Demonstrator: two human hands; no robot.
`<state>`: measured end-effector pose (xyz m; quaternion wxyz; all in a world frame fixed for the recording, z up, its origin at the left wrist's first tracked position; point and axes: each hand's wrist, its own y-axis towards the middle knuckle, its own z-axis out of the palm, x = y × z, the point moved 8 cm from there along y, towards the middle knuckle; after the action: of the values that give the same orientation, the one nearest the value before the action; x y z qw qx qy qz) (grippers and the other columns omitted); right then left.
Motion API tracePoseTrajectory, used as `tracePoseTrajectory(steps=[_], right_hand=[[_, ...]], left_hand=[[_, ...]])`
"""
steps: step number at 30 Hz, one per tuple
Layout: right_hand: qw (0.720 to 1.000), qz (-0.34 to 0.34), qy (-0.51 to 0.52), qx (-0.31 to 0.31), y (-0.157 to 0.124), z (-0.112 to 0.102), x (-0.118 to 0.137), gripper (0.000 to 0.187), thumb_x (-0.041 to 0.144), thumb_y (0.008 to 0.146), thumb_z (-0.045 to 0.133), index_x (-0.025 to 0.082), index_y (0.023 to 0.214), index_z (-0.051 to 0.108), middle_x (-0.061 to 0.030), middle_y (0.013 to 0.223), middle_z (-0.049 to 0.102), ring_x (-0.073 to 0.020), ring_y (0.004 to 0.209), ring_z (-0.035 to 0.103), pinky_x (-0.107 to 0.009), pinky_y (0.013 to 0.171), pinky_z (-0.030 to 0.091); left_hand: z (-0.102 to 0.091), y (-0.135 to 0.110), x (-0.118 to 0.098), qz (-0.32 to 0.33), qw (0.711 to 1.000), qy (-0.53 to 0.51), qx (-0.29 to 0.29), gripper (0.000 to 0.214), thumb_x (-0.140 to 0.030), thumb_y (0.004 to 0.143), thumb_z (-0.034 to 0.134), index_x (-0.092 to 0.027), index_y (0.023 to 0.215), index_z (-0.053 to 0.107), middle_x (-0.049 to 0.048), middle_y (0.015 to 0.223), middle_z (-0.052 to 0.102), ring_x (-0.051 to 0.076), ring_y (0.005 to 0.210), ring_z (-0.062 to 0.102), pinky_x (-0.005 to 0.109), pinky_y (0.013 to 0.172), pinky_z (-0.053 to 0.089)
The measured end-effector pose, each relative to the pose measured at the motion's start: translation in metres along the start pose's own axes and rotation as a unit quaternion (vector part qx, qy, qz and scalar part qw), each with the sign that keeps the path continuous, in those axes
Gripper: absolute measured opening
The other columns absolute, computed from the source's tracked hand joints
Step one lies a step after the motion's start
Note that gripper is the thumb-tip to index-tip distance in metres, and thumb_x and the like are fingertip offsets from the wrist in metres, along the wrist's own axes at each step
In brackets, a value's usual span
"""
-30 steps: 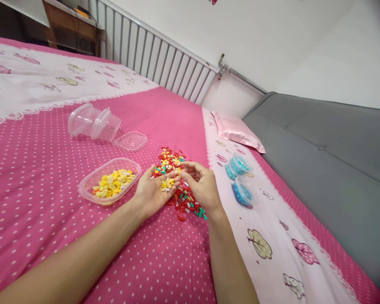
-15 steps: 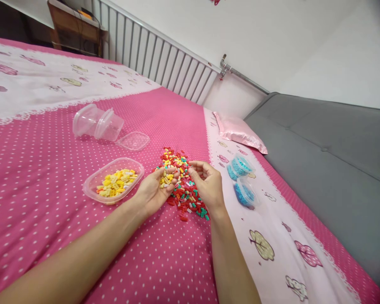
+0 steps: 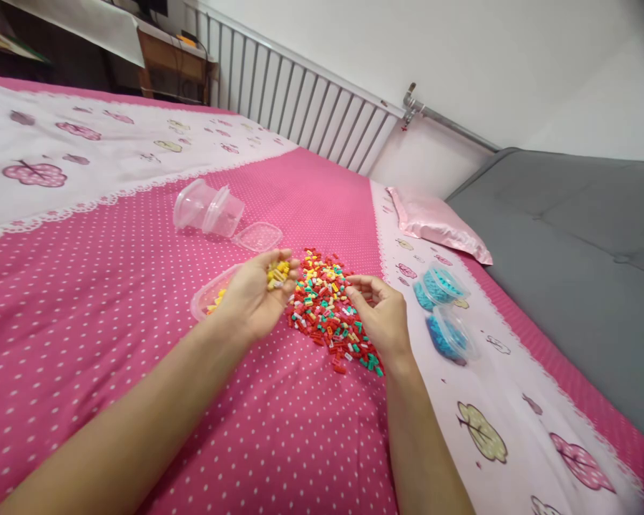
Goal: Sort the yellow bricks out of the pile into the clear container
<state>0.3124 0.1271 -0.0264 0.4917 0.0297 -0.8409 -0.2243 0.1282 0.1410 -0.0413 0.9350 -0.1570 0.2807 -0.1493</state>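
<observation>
My left hand (image 3: 251,300) is turned palm up and cupped around a small heap of yellow toy bricks (image 3: 277,275). It is raised over the right side of a clear plastic tub (image 3: 197,306), hiding most of it; some yellow bricks show inside. To the right lies a loose pile of mixed bricks (image 3: 327,304), mostly red, with yellow, green, pink and white ones among them. My right hand (image 3: 385,318) rests at the pile's right edge, thumb and fingers pinched together. Whatever it grips is too small to make out.
Clear stacked tubs (image 3: 209,209) lie on their side beyond, beside a flat lid (image 3: 258,237). On the right stand tubs of light blue bricks (image 3: 438,286) and darker blue bricks (image 3: 448,335). A pink pillow (image 3: 440,225) lies near the grey headboard (image 3: 563,236).
My left hand has lifted away from the pile, moving left and over the tub with the yellow bricks in its palm. My right hand stays by the pile. The camera view has turned left.
</observation>
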Motion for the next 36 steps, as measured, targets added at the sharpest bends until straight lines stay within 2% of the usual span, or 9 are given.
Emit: tracePoseTrajectory(steps=[4,9,15,21,24,29,31,33,36], right_hand=[[1.0,0.001,-0.006,0.003,-0.001,0.001,0.0,0.024,0.031,0.077,0.061,0.016,0.094,0.07,-0.0056,0.087,0.071,-0.0165,0.075,0.064,-0.031,0.073,0.051],[1.0,0.007,-0.015,0.008,-0.002,0.002,0.0,0.024,0.032,0.077,0.062,0.016,0.093,0.07,-0.0063,0.087,0.072,-0.0168,0.075,0.064,-0.031,0.074,0.051],[1.0,0.01,-0.02,0.008,-0.002,0.001,-0.001,0.025,0.031,0.077,0.062,0.016,0.095,0.07,-0.0064,0.088,0.072,-0.017,0.075,0.064,-0.032,0.075,0.051],[1.0,0.006,-0.023,0.005,-0.002,0.001,-0.001,0.025,0.032,0.076,0.063,0.015,0.094,0.07,-0.0065,0.085,0.072,-0.0162,0.071,0.063,-0.031,0.07,0.051],[1.0,-0.004,-0.029,0.003,-0.003,0.0,0.001,0.025,0.032,0.077,0.062,0.016,0.093,0.071,-0.0055,0.083,0.071,-0.0156,0.069,0.062,-0.03,0.069,0.05],[0.998,-0.018,-0.057,-0.019,-0.002,0.0,0.002,0.023,0.031,0.078,0.059,0.016,0.092,0.07,-0.0048,0.082,0.071,-0.0155,0.068,0.062,-0.029,0.068,0.05],[0.993,-0.037,-0.099,-0.046,-0.005,0.001,0.003,0.025,0.03,0.08,0.057,0.016,0.096,0.069,-0.0053,0.085,0.07,-0.0156,0.067,0.061,-0.03,0.068,0.05],[0.981,-0.078,-0.157,-0.084,-0.014,0.004,0.006,0.028,0.028,0.082,0.054,0.015,0.103,0.067,-0.0078,0.092,0.068,-0.0173,0.072,0.061,-0.033,0.073,0.05],[0.952,-0.146,-0.233,-0.134,-0.04,0.012,0.009,0.034,0.028,0.087,0.048,0.012,0.113,0.061,-0.0137,0.107,0.064,-0.023,0.101,0.057,-0.04,0.09,0.045]], left_hand=[[-0.013,0.002,-0.045,0.137,0.985,0.078,-0.063,0.014,-0.015,0.079,0.041,-0.015,0.07,0.051,0.0007,0.06,0.05,0.009,0.05,0.051,0.018,0.044,0.041],[-0.032,0.011,-0.076,0.238,0.946,0.181,-0.125,0.015,-0.026,0.075,0.044,-0.016,0.07,0.054,0.0021,0.064,0.054,0.013,0.058,0.055,0.024,0.052,0.041],[-0.029,0.019,-0.078,0.232,0.908,0.339,-0.088,0.032,-0.043,0.076,0.046,-0.016,0.065,0.058,0.0076,0.07,0.063,0.021,0.072,0.059,0.041,0.082,0.045],[-0.025,0.014,-0.075,0.224,0.888,0.392,-0.079,0.042,-0.05,0.079,0.041,-0.016,0.064,0.06,0.0104,0.076,0.067,0.026,0.086,0.061,0.057,0.103,0.026],[-0.022,0.01,-0.079,0.256,0.891,0.369,-0.067,0.043,-0.049,0.081,0.039,-0.015,0.066,0.061,0.011,0.079,0.068,0.025,0.089,0.061,0.056,0.104,0.027],[-0.009,-0.005,-0.097,0.387,0.872,0.297,-0.04,0.032,-0.041,0.083,0.043,-0.015,0.078,0.061,0.0089,0.09,0.067,0.021,0.092,0.062,0.045,0.1,0.04],[-0.001,-0.014,-0.098,0.431,0.848,0.306,-0.03,0.032,-0.04,0.085,0.04,-0.015,0.082,0.061,0.0082,0.094,0.067,0.02,0.094,0.062,0.042,0.097,0.043],[0.006,-0.029,-0.094,0.489,0.802,0.342,-0.027,0.034,-0.039,0.088,0.038,-0.015,0.088,0.062,0.0079,0.099,0.067,0.019,0.098,0.061,0.041,0.097,0.044],[0.003,-0.068,-0.071,0.609,0.657,0.442,-0.046,0.029,-0.032,0.089,0.042,-0.017,0.104,0.06,0.0076,0.111,0.064,0.02,0.111,0.055,0.043,0.101,0.041]])
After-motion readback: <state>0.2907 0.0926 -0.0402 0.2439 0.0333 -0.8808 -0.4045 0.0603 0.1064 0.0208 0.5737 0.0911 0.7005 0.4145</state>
